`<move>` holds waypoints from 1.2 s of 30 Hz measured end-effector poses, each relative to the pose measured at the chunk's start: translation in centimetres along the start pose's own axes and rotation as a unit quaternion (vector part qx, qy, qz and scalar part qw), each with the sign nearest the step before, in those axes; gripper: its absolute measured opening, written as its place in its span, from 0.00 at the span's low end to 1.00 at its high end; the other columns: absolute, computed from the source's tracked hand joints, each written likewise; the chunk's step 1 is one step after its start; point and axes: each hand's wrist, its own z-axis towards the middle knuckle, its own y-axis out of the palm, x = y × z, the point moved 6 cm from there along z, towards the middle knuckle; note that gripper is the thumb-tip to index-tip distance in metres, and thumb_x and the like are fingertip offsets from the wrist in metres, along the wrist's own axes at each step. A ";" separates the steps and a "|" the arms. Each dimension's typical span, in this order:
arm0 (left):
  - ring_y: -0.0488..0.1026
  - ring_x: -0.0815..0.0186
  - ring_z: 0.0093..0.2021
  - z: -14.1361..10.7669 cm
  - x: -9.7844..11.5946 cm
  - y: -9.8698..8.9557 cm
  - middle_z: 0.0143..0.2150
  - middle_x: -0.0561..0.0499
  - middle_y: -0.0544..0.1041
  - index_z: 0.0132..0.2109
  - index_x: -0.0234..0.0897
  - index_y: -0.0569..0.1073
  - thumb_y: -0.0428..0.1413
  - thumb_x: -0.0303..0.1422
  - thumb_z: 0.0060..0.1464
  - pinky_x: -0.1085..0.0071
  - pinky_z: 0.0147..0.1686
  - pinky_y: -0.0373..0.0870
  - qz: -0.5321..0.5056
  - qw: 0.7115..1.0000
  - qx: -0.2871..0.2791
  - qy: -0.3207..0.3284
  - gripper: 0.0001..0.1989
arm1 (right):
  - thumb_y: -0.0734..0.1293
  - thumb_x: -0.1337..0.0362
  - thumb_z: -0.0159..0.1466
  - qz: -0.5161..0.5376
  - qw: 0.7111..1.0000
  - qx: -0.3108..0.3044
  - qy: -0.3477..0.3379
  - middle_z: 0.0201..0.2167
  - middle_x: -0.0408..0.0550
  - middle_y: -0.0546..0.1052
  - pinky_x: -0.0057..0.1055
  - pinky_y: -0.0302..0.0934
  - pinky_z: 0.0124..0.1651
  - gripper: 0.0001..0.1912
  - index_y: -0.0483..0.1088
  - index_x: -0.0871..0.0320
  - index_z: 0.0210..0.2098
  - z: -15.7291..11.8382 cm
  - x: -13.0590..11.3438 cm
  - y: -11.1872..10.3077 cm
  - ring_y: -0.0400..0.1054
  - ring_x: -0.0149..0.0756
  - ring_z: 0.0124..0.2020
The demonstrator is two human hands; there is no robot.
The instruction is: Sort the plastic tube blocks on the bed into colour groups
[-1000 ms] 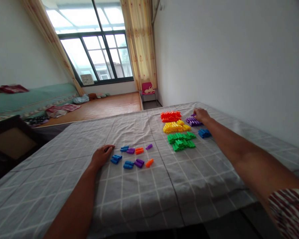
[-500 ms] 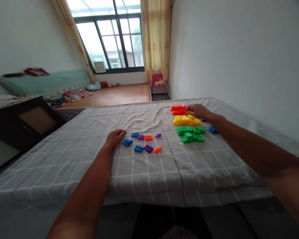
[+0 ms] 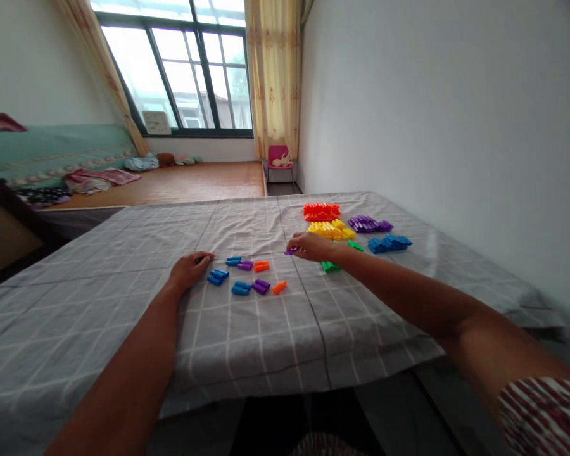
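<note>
My right hand [image 3: 308, 247] is closed with its fingertips on a small purple plastic tube-shaped piece [image 3: 291, 251], in front of the yellow pile [image 3: 330, 229]. Its wrist partly covers the green pieces [image 3: 331, 266]. My left hand [image 3: 190, 269] lies on the cloth with loosely bent fingers, holding nothing I can see. Close to it are blue pieces [image 3: 218, 277]. Beside these lie purple pieces [image 3: 261, 287], orange pieces [image 3: 261, 266] and one single orange piece [image 3: 279, 287].
A grey checked cloth [image 3: 247, 329] covers the table. Red pieces [image 3: 322, 211], purple pieces [image 3: 368, 224] and blue pieces [image 3: 389, 243] are grouped toward the right. Behind the table stand a wide bed platform [image 3: 194, 180] and a pink chair [image 3: 278, 153]. A white wall rises on the right.
My right hand has moved from the red pile back toward me and left, onto the lone purple piece. My left hand stays on the cloth. The view has turned to the right.
</note>
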 end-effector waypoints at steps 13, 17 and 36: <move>0.76 0.58 0.47 0.4 -0.4 0.1 0.48 0.49 0.80 0.45 0.41 0.80 0.47 0.46 0.51 0.70 0.48 0.70 0.000 1.000 0.003 -0.014 0.23 | 0.71 0.63 0.56 -0.089 0.872 0.044 0.480 0.32 0.55 0.80 0.26 0.58 0.31 0.10 0.78 0.63 0.35 -13.0 28.1 -8.5 0.71 0.34 0.29; 0.76 0.58 0.47 0.3 -0.7 0.2 0.48 0.51 0.80 0.43 0.44 0.80 0.48 0.46 0.51 0.70 0.48 0.69 -0.009 1.000 0.011 -0.018 0.22 | 0.71 0.61 0.57 -0.091 0.862 0.024 0.498 0.26 0.53 0.79 0.28 0.58 0.29 0.08 0.77 0.61 0.29 -13.1 29.2 -7.5 0.68 0.34 0.25; 0.75 0.60 0.49 -0.8 0.1 0.2 0.48 0.49 0.80 0.47 0.40 0.80 0.49 0.38 0.55 0.70 0.50 0.68 -0.023 1.000 0.006 -0.007 0.19 | 0.66 0.60 0.64 0.014 0.998 -0.059 0.026 0.41 0.51 0.80 0.27 0.60 0.38 0.12 0.76 0.57 0.43 7.0 -8.3 2.9 0.73 0.37 0.39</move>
